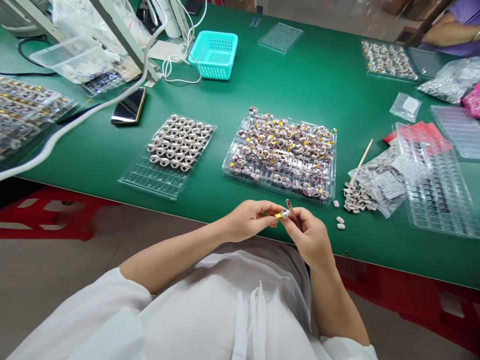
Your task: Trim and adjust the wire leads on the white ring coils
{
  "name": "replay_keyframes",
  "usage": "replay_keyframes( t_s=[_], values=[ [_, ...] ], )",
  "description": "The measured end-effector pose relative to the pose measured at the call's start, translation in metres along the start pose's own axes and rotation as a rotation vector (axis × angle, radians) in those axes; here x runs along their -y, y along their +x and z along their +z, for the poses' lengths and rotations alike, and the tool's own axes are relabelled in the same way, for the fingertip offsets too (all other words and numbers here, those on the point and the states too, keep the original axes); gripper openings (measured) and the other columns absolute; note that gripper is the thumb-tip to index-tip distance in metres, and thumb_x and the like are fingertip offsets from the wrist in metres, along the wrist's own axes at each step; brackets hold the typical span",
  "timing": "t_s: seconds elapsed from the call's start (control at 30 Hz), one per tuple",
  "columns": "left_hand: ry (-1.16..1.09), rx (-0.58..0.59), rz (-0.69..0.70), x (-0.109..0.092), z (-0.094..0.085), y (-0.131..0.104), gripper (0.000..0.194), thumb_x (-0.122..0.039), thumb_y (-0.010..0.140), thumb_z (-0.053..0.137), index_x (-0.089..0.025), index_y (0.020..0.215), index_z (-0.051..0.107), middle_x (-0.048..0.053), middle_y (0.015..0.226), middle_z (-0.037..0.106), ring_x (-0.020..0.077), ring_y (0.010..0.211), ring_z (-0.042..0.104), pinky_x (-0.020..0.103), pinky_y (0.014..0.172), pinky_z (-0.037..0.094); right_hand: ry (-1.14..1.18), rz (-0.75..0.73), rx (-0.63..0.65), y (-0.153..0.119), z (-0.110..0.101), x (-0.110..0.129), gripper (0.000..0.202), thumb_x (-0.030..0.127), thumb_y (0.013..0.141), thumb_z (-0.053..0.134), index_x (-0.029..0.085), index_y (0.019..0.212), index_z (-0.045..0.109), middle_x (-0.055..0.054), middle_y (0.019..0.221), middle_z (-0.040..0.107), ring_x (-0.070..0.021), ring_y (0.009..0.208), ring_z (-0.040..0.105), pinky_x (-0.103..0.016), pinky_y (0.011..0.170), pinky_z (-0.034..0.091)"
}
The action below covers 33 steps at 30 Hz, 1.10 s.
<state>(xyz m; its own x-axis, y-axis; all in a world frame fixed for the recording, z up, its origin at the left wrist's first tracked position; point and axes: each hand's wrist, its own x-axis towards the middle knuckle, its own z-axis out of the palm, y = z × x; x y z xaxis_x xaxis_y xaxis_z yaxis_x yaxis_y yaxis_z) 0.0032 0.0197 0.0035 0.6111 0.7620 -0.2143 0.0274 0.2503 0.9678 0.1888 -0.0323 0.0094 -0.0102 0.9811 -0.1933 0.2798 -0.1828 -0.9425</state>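
Near the table's front edge, the fingertips of my left hand [249, 220] are closed on a small whitish earbud-like part [284, 214] with a yellow tab. My right hand [309, 235] meets it from the other side, its thumb and finger at the part and closed round a slim brown tweezers-like tool [294, 216]. Just beyond both hands lies a clear compartment tray [228, 167] crowded with similar parts, many with yellow tabs. To the left, another clear tray [150, 175] carries rows of beige shells [180, 141] in its far portion.
Right of the hands are loose beige pieces [356, 199], a wooden stick [364, 155], a labelled bag [388, 185] and stacked clear trays [442, 200]. A turquoise basket [219, 72], phone [128, 106] and white cable [52, 142] sit at left. Another person's arm [450, 32] rests far right.
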Motion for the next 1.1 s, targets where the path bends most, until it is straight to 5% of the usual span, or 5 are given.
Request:
replay_keyframes(
  t_s=[0.17, 0.3, 0.63, 1.1],
  values=[
    [0.1, -0.104, 0.07, 0.008, 0.004, -0.002, 0.028, -0.023, 0.081, 0.073, -0.015, 0.107, 0.064, 0.006, 0.092, 0.072, 0.0173, 0.086, 0.069, 0.029, 0.082, 0.056, 0.097, 0.054, 0.021, 0.002, 0.002, -0.008, 0.023, 0.041, 0.088, 0.065, 0.019, 0.092, 0.067, 0.001, 0.071, 0.059, -0.0103, 0.059, 0.044, -0.023, 0.054, 0.034],
    [0.165, -0.106, 0.07, 0.006, 0.003, 0.0, 0.017, -0.027, 0.082, 0.072, -0.015, 0.093, 0.067, 0.004, 0.086, 0.072, 0.0152, 0.08, 0.067, 0.026, 0.077, 0.055, 0.178, 0.074, 0.056, 0.003, 0.002, -0.007, 0.025, 0.042, 0.086, 0.066, 0.017, 0.092, 0.067, 0.001, 0.071, 0.059, -0.01, 0.058, 0.044, -0.023, 0.052, 0.034],
    [0.444, -0.121, 0.074, -0.001, 0.001, -0.002, 0.011, -0.026, 0.085, 0.067, -0.017, 0.091, 0.069, 0.003, 0.086, 0.075, 0.0152, 0.076, 0.068, 0.023, 0.074, 0.053, 0.172, 0.063, -0.004, 0.005, 0.01, -0.009, 0.027, 0.043, 0.086, 0.065, 0.017, 0.091, 0.066, 0.0, 0.068, 0.06, -0.0101, 0.055, 0.045, -0.023, 0.048, 0.035],
    [0.311, -0.093, -0.033, -0.001, -0.004, -0.001, 0.012, -0.022, 0.082, 0.068, -0.016, 0.092, 0.071, 0.003, 0.084, 0.077, 0.0164, 0.08, 0.072, 0.023, 0.076, 0.055, 0.106, 0.02, 0.056, 0.006, 0.007, -0.007, 0.024, 0.039, 0.088, 0.063, 0.016, 0.088, 0.068, 0.0, 0.071, 0.061, -0.0115, 0.06, 0.049, -0.023, 0.054, 0.038]
  ],
)
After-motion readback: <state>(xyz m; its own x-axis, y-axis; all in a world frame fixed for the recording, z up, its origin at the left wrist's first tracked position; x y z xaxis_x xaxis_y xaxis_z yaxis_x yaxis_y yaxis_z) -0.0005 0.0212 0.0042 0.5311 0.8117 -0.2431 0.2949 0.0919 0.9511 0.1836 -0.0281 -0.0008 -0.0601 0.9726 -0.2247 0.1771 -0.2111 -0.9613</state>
